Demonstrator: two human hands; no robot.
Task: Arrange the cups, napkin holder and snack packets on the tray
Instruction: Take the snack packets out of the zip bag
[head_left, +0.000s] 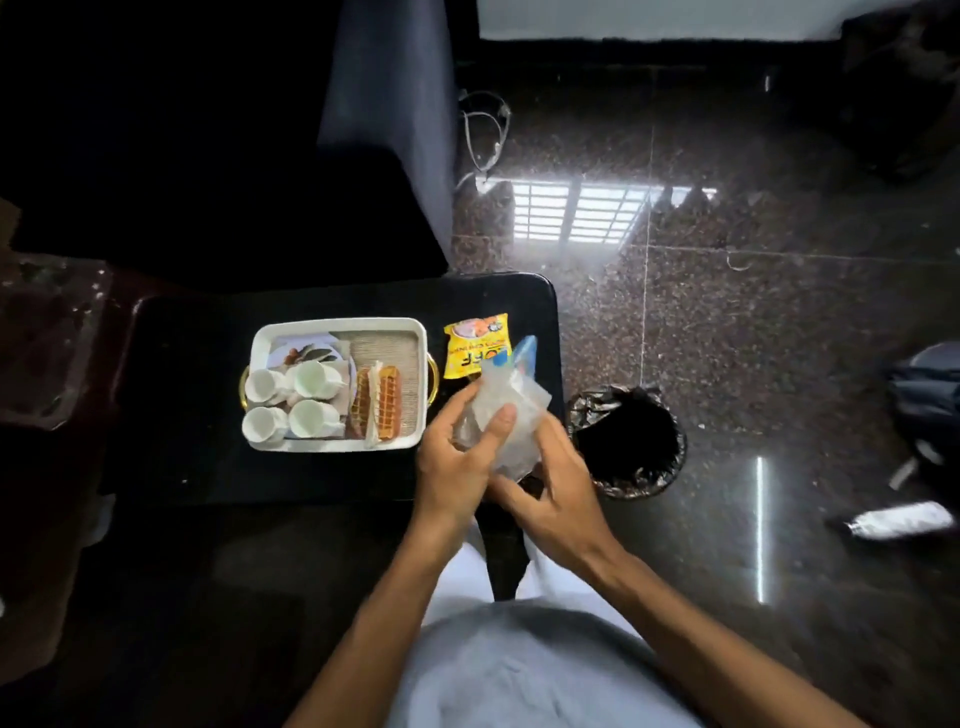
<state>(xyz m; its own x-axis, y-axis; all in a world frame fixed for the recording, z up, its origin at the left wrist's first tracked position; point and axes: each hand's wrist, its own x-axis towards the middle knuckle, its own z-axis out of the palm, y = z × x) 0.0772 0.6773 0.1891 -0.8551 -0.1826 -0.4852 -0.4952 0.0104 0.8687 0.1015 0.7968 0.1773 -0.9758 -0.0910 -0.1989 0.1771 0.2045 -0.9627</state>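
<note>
A white rectangular tray (340, 326) with gold handles sits on the black table. Several white cups (291, 402) stand in its left half, and an orange woven napkin holder (378, 402) with napkins stands right of them. A yellow snack packet (474, 345) lies on the table right of the tray, with a blue packet (523, 354) partly under it. Both hands hold a clear plastic wrapper (506, 410) above the table's right front corner. My left hand (460, 462) grips its left side with the thumb on top. My right hand (553, 480) holds its lower right side.
A waste bin with a black liner (626, 441) stands on the floor just right of the table (311, 483). A dark chair or sofa (363, 156) is behind the table. A bottle (898, 521) and a dark bag (924, 395) lie on the polished floor at right.
</note>
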